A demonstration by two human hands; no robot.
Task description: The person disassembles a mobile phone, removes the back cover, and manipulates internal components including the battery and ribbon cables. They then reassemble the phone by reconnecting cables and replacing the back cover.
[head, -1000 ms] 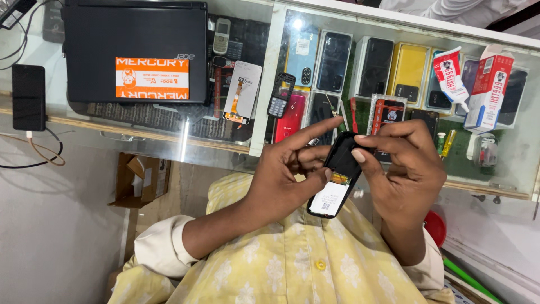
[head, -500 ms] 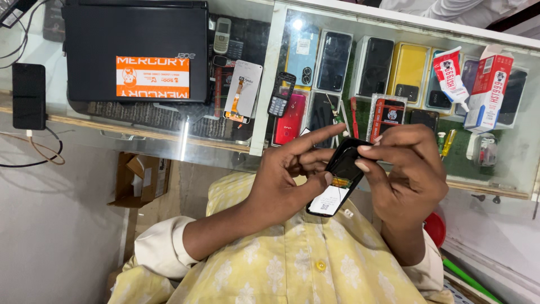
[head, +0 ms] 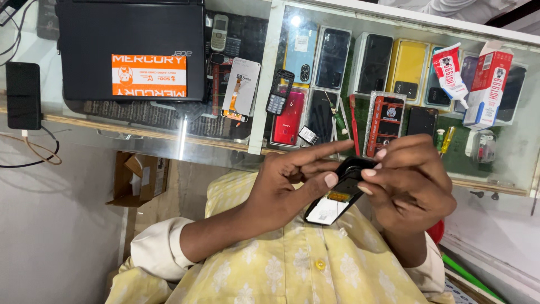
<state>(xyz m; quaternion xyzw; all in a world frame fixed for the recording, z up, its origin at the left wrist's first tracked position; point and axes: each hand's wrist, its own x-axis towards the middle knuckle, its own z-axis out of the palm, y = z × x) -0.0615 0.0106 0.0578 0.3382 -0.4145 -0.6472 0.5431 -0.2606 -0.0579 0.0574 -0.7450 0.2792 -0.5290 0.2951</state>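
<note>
My left hand (head: 287, 188) and my right hand (head: 413, 186) hold a small black phone (head: 336, 198) between them, in front of my yellow patterned shirt (head: 281, 270). The phone's back is open and shows a white label and a small yellow part. The left thumb rests on the phone's side, and the index finger sticks out straight to the right above it. Fingertips of the right hand pinch the phone's upper end.
A glass display counter (head: 264, 79) ahead holds several phones and phone parts. On it sit a black laptop (head: 132, 34) with an orange sticker, a black phone (head: 22, 87) on a cable, a glue tube (head: 450, 73) and its box (head: 488, 84). A cardboard box (head: 138, 177) lies on the floor.
The phone has tilted flatter and dropped slightly between my hands. My right fingers have shifted along its upper end. The left index finger stays extended.
</note>
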